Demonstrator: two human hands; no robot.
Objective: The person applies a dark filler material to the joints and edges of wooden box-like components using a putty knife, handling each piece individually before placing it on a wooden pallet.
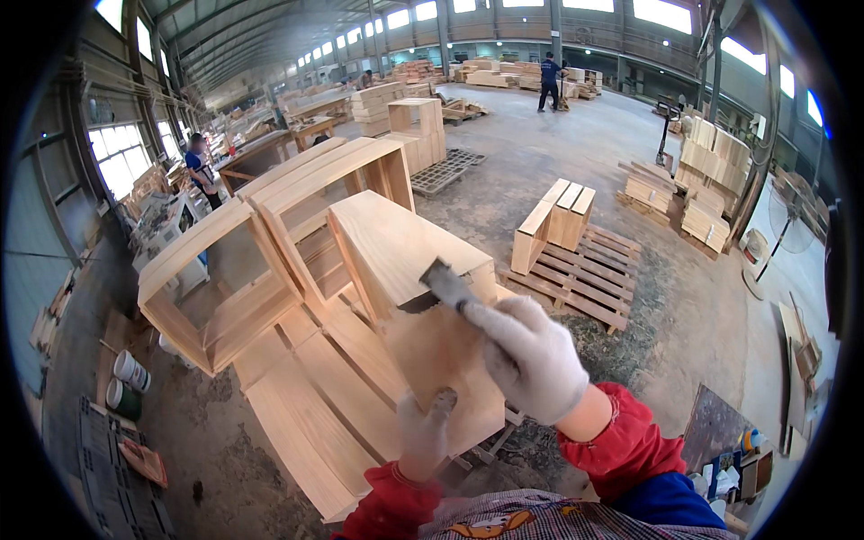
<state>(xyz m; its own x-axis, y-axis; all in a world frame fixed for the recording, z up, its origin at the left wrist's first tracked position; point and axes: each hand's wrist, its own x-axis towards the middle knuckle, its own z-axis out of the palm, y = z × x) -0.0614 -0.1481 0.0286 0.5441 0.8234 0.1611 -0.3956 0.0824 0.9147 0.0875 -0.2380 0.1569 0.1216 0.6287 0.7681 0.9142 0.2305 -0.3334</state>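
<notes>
My gloved right hand is closed round the handle of a putty knife, its flat blade at the near edge of a wooden box. Just below the blade, a dark, jagged patch shows along that edge. Lower down, my gloved left hand touches the near side of the box, thumb and fingers apart. Some of its fingers are hard to make out. The box stands tilted in my view on long pale boards, beside open wooden frames.
Right of the box, smaller wooden pieces stand on a slatted pallet. Two buckets sit at the left. Timber stacks and a standing fan are at the right. Two people stand farther off.
</notes>
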